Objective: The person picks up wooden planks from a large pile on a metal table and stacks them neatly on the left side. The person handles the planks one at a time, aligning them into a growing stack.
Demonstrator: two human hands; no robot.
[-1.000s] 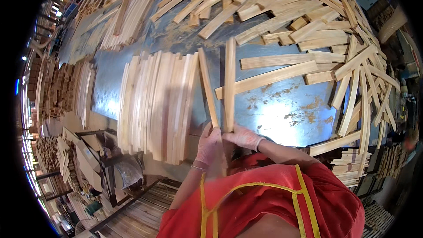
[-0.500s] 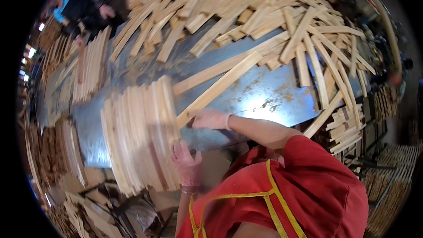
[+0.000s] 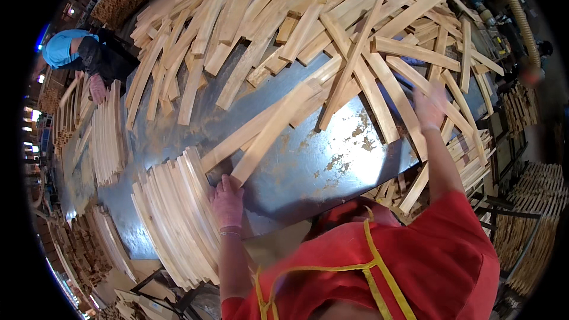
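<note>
My left hand (image 3: 227, 202), in a pinkish glove, is at the right side of an upright row of pale wooden slats (image 3: 178, 210). Its fingers are stretched out, touching or nearly touching the near end of a loose slat (image 3: 272, 133). That slat slants away across the metal tabletop over another slat (image 3: 237, 144). Far to the right, my right hand (image 3: 431, 106) reaches among crossed, curved slats (image 3: 398, 96). Motion blurs its fingers, so I cannot see whether it grips one.
A large heap of loose slats (image 3: 261, 29) covers the far side of the metal table (image 3: 308, 172). At the far left, a person in blue (image 3: 71, 50) works by another slat row (image 3: 108, 136). More slats (image 3: 468, 154) are stacked beyond the table's right edge.
My right hand has left the slat beside the row and swung right to the crossed slats. My left hand has shifted slightly left and up, toward the loose slat's near end.
</note>
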